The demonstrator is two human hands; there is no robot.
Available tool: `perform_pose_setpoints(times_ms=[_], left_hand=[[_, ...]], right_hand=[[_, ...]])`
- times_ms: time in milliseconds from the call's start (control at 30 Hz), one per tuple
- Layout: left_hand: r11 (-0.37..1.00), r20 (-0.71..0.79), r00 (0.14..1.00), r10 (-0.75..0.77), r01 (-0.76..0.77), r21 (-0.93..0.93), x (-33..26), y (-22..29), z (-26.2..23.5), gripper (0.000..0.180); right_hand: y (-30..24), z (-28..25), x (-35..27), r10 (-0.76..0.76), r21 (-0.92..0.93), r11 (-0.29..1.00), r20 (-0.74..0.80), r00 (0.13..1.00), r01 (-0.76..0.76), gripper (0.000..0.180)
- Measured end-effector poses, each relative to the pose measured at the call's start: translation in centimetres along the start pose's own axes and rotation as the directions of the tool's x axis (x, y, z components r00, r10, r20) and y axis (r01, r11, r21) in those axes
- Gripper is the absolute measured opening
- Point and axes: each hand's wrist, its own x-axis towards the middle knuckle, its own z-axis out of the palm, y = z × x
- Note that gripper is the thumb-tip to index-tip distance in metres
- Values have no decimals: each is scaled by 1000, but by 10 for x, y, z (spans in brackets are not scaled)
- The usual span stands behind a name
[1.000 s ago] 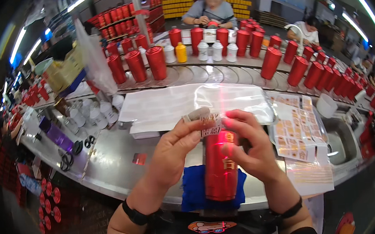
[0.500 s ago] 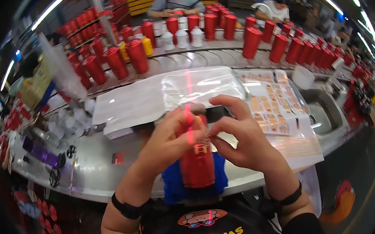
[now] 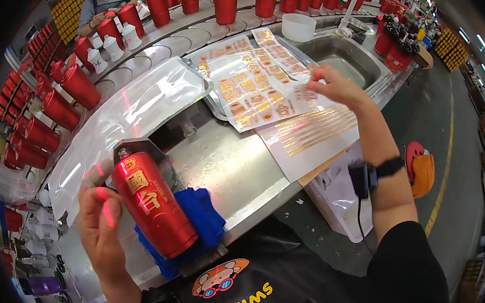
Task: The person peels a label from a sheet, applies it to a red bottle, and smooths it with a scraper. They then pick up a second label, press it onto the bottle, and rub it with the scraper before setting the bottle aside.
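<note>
A red bottle (image 3: 156,208) with gold lettering lies tilted on a blue cloth (image 3: 204,212), its neck end pointing away from me. Beside its left side is my left hand (image 3: 100,224), fingers loosely bent and apart, with nothing seen in them; one blurred finger reaches toward the bottle's shoulder. At the right, my right hand (image 3: 338,87) is over the edge of a sheet of gold decals (image 3: 257,87), its fingertips pinched together. What they hold, if anything, is too small to make out. A sheet with gold strips (image 3: 313,131) lies under the decal sheet.
A metal sink (image 3: 341,56) with a faucet and a white tub (image 3: 298,27) stand beyond my right hand. Clear plastic film (image 3: 151,99) covers the bench's middle. Red bottles (image 3: 225,3) and white ones (image 3: 112,49) line the conveyor. A person sits across it.
My view has turned right. Both hands were together over the bottle; my right hand has moved away to the decal sheet, and my left has drawn to the bottle's left side.
</note>
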Motion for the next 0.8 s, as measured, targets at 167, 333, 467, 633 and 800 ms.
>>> perform_pose_setpoints(times_ms=[167, 333, 467, 633, 800], left_hand=[[990, -145, 988, -55, 73, 118, -19, -22, -44, 10], [947, -439, 882, -172, 271, 174, -37, -54, -87, 15], [955, -600, 790, -127, 261, 141, -54, -106, -156, 24], [813, -788, 612, -75, 495, 307, -57, -158, -222, 48], [806, -691, 576, -437, 592, -16, -51, -170, -244, 49]], right_hand=[[112, 32, 35, 46, -395, 910, -210, 977, -127, 30], [126, 48, 37, -37, -434, 895, -292, 956, -99, 40], [169, 51, 39, -140, -332, 941, -226, 964, 59, 26], [217, 25, 48, -330, -644, 752, -182, 926, 141, 18], [86, -8, 77, -374, -561, 809, -258, 891, 178, 6]])
